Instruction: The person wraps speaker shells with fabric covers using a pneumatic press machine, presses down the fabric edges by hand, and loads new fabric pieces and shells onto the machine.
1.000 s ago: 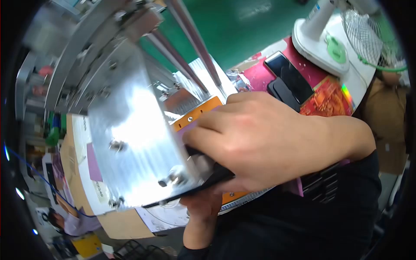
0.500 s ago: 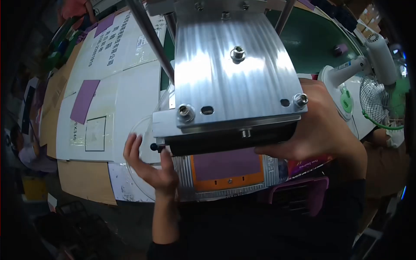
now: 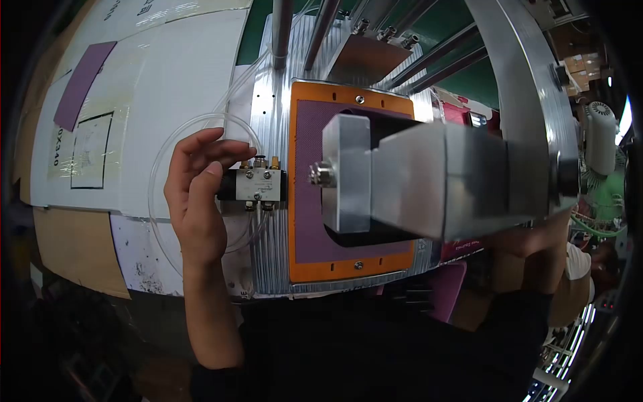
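Curving beside a valve block (image 3: 260,185), left hand (image 3: 197,194) half-open, right hand (image 3: 526,241) blurred, part-hidden — grip unclear

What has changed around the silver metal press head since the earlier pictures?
The open left hand, under the silver metal press head at first, is now beside the silver-and-black valve block. The right hand has shifted from the head's side to farther right, blurred, grip unclear. The purple pad stays in its orange frame.
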`<state>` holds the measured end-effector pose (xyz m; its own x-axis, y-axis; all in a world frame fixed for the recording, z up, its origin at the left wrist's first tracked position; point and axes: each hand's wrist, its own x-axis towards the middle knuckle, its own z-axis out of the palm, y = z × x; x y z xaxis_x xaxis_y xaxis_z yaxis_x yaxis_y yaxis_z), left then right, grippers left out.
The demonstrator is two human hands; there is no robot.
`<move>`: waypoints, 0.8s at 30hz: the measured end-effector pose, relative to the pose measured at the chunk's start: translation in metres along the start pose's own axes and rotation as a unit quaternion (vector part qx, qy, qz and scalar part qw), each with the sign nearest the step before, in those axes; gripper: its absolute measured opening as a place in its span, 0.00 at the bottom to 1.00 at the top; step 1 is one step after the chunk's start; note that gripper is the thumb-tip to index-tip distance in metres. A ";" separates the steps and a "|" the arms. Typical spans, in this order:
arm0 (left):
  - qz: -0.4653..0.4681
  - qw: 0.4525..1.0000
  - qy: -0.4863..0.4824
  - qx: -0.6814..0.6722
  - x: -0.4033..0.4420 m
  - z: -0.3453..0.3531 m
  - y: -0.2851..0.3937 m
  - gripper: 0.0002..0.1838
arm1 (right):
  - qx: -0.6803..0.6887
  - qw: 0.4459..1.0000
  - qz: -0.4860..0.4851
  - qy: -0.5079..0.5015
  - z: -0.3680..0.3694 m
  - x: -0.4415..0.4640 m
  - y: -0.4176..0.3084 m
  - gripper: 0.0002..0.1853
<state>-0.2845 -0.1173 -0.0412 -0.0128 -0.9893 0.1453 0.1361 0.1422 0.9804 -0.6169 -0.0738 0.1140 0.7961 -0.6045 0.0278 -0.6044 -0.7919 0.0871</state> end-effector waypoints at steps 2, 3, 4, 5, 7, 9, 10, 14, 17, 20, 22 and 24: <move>-0.031 1.000 0.004 0.000 0.001 0.003 0.008 0.18 | 0.006 0.998 0.056 0.003 0.023 -0.008 -0.004 0.24; -0.046 0.999 0.006 0.001 0.001 0.002 0.009 0.18 | 0.090 0.990 0.100 0.037 0.032 -0.011 -0.005 0.24; -0.040 0.999 0.000 -0.013 0.001 0.000 0.005 0.18 | 0.171 0.972 0.146 0.070 0.042 -0.015 -0.006 0.24; -0.033 0.999 -0.006 -0.027 0.002 -0.001 0.001 0.18 | 0.190 0.964 0.170 0.072 0.052 -0.020 -0.007 0.25; -0.030 0.998 -0.014 -0.048 0.002 -0.002 -0.002 0.18 | 0.226 0.946 0.220 0.080 0.069 -0.023 -0.012 0.28; -0.040 0.997 -0.016 -0.060 0.001 -0.003 -0.001 0.18 | 0.235 0.932 0.273 0.046 0.053 -0.009 -0.013 0.28; -0.045 0.997 -0.015 -0.067 0.000 -0.002 -0.001 0.19 | 0.218 0.935 0.277 0.044 0.053 -0.004 -0.013 0.28; -0.052 0.995 -0.018 -0.082 0.000 -0.005 -0.002 0.19 | 0.195 0.942 0.268 0.045 0.061 0.008 -0.011 0.26; -0.054 0.993 -0.020 -0.100 0.001 -0.006 -0.003 0.20 | 0.223 0.933 0.277 0.055 0.076 0.010 -0.011 0.24; -0.058 0.992 -0.022 -0.110 0.000 -0.006 -0.004 0.21 | 0.232 0.931 0.276 0.048 0.090 0.015 -0.013 0.24; -0.058 0.992 -0.022 -0.110 0.000 -0.006 -0.004 0.21 | 0.233 0.933 0.271 0.043 0.099 0.021 -0.013 0.25; -0.059 0.992 -0.020 -0.109 0.000 -0.006 -0.004 0.20 | 0.220 0.942 0.249 0.038 0.102 0.025 -0.013 0.25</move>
<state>-0.2785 -0.1177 -0.0457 -0.0805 -0.9959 0.0410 0.3422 0.0111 0.9396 -0.5923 -0.0880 0.0124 0.3993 -0.9164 0.0286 -0.8447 -0.3798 -0.3771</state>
